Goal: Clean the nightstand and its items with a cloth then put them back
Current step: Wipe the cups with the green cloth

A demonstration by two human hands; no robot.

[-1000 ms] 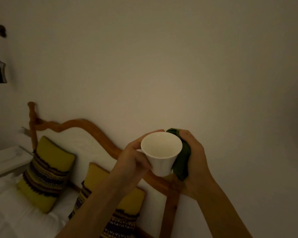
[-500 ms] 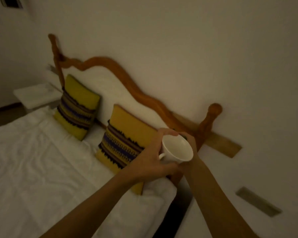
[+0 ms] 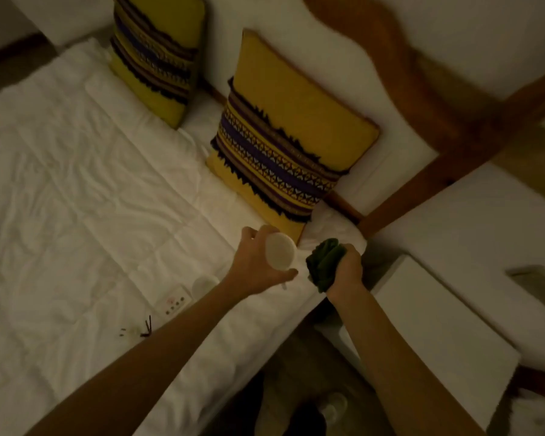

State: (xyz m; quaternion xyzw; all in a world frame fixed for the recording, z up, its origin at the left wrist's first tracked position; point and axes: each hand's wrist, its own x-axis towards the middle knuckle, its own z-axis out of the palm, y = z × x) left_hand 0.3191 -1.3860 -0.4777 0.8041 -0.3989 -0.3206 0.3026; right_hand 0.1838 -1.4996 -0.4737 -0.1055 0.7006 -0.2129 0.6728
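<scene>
2 hands over bed: left [image 3: 255,262] grips white cup [image 3: 280,250]; right [image 3: 346,269] clutches green cloth [image 3: 323,262].

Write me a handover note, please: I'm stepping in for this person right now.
Left hand: grip on the white cup, above the bed edge.
Right hand: grip on the bunched green cloth.
Nightstand: to the right, top bare where visible.
On the bed: a white remote, a second cup, small dark bits.
Done: items are off the nightstand.
Left: put them back; I can't tell what's wiped.
</scene>
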